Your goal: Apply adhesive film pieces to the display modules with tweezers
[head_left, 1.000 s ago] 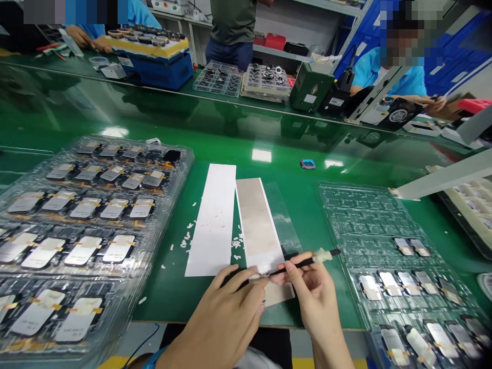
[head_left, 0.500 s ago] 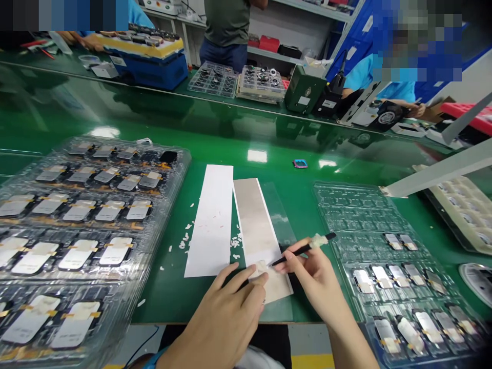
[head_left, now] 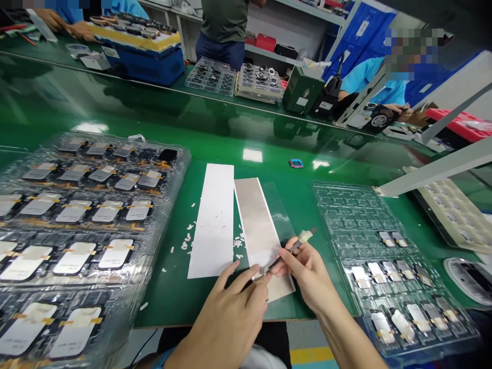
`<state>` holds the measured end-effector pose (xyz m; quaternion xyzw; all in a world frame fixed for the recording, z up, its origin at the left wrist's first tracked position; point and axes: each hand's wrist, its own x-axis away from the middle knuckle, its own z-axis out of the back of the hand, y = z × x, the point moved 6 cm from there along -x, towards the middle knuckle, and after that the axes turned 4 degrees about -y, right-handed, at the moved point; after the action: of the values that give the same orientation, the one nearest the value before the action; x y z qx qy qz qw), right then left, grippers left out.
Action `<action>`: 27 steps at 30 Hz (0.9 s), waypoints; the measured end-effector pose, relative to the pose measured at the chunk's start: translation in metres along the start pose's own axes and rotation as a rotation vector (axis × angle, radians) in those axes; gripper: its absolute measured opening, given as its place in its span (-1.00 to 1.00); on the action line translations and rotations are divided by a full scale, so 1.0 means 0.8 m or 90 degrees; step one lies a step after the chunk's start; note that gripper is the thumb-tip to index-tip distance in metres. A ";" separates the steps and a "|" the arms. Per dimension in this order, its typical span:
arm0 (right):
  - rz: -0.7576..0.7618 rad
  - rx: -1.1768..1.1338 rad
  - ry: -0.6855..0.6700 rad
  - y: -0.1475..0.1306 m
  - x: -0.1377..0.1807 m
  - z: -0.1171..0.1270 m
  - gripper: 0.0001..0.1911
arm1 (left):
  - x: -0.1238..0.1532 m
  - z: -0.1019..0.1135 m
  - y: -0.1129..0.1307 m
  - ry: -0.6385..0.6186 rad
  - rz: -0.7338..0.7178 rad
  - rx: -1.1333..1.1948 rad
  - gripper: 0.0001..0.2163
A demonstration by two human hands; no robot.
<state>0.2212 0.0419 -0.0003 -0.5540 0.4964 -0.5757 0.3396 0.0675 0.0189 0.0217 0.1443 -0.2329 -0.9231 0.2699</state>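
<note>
My right hand (head_left: 307, 274) is closed on black tweezers (head_left: 290, 251) with a pale wrap near their far end. The tip rests at the near end of a grey adhesive strip sheet (head_left: 258, 228) on the green bench. My left hand (head_left: 234, 307) lies beside it, fingertips pinched at the sheet's near corner on something I cannot make out. A white backing sheet (head_left: 213, 220) lies just left, with small white scraps (head_left: 188, 238) scattered around it.
A stack of clear trays (head_left: 77, 215) with small modules fills the left. A clear tray (head_left: 380, 256), partly filled, sits at the right. A small purple part (head_left: 295, 163) lies farther out. Other people work at the far bench behind boxes and trays.
My right hand has drawn the tweezers closer and tilted them steeper, the tip staying at the sheet's near end. My left hand has hardly moved. The view has shifted slightly.
</note>
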 end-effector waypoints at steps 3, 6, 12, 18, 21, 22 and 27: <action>0.005 -0.005 0.019 0.002 0.005 0.002 -0.53 | -0.001 0.003 0.000 -0.016 -0.002 0.003 -0.73; 0.003 -0.005 0.025 -0.002 0.003 0.003 -0.52 | -0.002 0.005 -0.002 -0.013 0.005 0.003 -0.71; 0.029 0.013 0.030 -0.037 -0.012 0.014 -0.51 | 0.001 0.002 -0.001 0.035 0.010 0.003 -0.70; 0.025 0.055 -0.008 -0.032 -0.006 0.017 -0.54 | 0.001 0.001 -0.001 0.069 -0.003 -0.011 -0.72; -0.001 0.061 -0.035 -0.015 -0.003 0.012 -0.57 | 0.001 0.000 -0.003 0.075 -0.008 0.001 -0.79; -0.008 0.062 -0.043 -0.012 -0.003 0.010 -0.58 | 0.001 0.000 -0.004 0.076 -0.009 0.004 -0.81; -0.043 0.066 -0.076 -0.009 -0.011 0.000 -0.61 | 0.004 0.000 -0.004 0.058 -0.021 -0.005 -0.80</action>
<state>0.2236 0.0524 0.0036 -0.5853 0.4259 -0.5775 0.3774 0.0635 0.0196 0.0200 0.1891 -0.2142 -0.9208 0.2656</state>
